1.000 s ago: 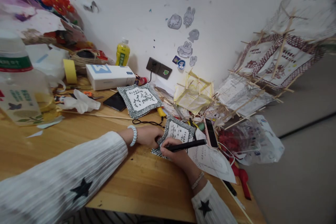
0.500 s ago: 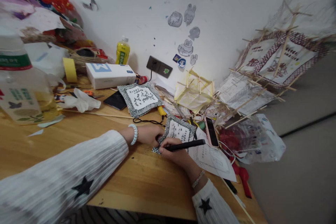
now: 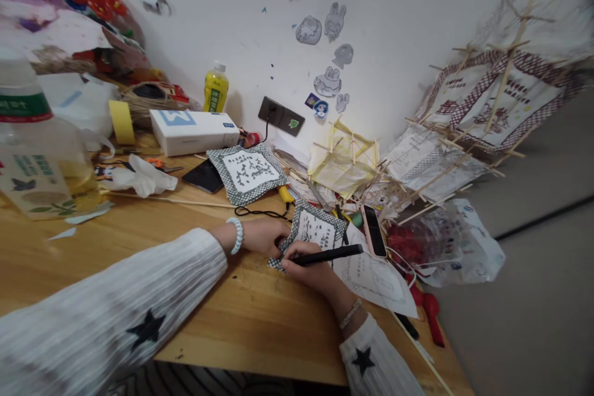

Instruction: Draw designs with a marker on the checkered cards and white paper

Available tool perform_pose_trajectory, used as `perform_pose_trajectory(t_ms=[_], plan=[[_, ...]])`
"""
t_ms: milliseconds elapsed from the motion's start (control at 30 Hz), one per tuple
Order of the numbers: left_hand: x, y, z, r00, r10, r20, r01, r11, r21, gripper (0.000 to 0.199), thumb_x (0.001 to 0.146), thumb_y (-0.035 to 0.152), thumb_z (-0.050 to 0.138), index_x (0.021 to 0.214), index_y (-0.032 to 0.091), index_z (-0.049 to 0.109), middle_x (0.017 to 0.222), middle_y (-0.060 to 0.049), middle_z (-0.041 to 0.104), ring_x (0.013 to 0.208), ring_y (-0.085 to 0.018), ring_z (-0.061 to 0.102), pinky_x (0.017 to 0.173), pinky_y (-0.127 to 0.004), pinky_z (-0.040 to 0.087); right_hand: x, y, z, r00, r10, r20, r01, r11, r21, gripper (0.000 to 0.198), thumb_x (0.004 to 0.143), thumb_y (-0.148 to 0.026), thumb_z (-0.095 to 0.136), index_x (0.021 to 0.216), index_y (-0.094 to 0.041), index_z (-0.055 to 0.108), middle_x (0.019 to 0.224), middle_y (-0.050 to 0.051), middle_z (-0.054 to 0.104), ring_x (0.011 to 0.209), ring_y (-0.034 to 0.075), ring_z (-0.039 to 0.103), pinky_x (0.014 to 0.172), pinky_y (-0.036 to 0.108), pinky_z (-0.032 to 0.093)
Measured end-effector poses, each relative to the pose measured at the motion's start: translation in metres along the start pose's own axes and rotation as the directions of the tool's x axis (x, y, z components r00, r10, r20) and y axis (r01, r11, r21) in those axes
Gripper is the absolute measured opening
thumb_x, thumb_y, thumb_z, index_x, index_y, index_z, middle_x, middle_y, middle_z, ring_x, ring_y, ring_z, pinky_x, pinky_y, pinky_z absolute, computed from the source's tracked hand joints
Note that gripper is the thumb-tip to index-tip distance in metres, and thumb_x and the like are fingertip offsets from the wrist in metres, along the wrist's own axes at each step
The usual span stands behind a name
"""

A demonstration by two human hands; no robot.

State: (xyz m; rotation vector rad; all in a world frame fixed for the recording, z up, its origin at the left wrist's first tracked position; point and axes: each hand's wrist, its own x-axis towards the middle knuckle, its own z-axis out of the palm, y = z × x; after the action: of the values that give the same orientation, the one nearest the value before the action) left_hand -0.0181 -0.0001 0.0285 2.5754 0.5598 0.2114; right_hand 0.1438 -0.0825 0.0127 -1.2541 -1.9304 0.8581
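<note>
A black marker pen [image 3: 328,255] slants out of my right hand [image 3: 309,266], whose fingers are closed round it. Its tip end is hidden by the fingers, at the lower left corner of a paper sheet [image 3: 315,229] with a dark checkered border and black drawing and writing. My left hand [image 3: 264,236] lies at the sheet's left edge, with fingers curled against the paper; whether they pinch it I cannot see. Partly under the sheet and to its right lies a white paper [image 3: 371,269] with a faint outline drawing.
Behind stand a finished-looking bordered sheet [image 3: 249,172], a black phone [image 3: 203,176] and a white box [image 3: 195,132]. A large bottle [image 3: 32,161] is at left. To the right are a pink-edged phone [image 3: 374,232], a yellow stick-framed lantern [image 3: 344,161] and taller stick frames [image 3: 492,102].
Almost nothing differs. The view has shifted very slightly; both hands, the pen and the sheet keep nearly the same places.
</note>
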Motion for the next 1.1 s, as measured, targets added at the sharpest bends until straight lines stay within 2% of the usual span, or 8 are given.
perform_pose_trajectory(t_ms=[333, 867, 1100], plan=[[0.0006, -0.0005, 0.0008, 1.000, -0.008, 0.004, 0.008, 1.000, -0.005, 0.013, 0.063, 0.012, 0.062, 0.076, 0.017, 0.062, 0.077, 0.001, 0.065, 0.065, -0.013, 0.054, 0.058, -0.020, 0.040, 0.0000, 0.0011, 0.0011, 0.999, -0.007, -0.032, 0.005, 0.998, -0.062, 0.009, 0.068, -0.019, 0.059, 0.059, -0.018, 0.058, 0.056, -0.002, 0.056, 0.055, 0.011, 0.049, 0.053, 0.022, 0.038], [0.0005, -0.0027, 0.0028, 1.000, 0.002, -0.015, -0.003, 1.000, -0.010, 0.012, 0.063, 0.014, 0.062, 0.075, 0.017, 0.062, 0.075, 0.001, 0.064, 0.065, -0.014, 0.054, 0.058, -0.021, 0.039, 0.0009, 0.0033, 0.0008, 0.998, -0.047, -0.037, 0.044, 0.997, -0.057, 0.009, 0.068, -0.020, 0.057, 0.060, -0.017, 0.059, 0.055, -0.003, 0.055, 0.052, 0.010, 0.047, 0.051, 0.021, 0.037], [0.0002, -0.0031, 0.0028, 1.000, 0.011, -0.017, -0.012, 1.000, -0.011, 0.013, 0.064, 0.015, 0.062, 0.077, 0.018, 0.063, 0.076, 0.001, 0.065, 0.064, -0.013, 0.054, 0.058, -0.021, 0.040, 0.0010, 0.0022, 0.0000, 0.999, -0.023, -0.035, 0.020, 0.996, -0.088, 0.009, 0.068, -0.019, 0.057, 0.059, -0.018, 0.058, 0.055, -0.003, 0.054, 0.052, 0.010, 0.047, 0.051, 0.021, 0.037]])
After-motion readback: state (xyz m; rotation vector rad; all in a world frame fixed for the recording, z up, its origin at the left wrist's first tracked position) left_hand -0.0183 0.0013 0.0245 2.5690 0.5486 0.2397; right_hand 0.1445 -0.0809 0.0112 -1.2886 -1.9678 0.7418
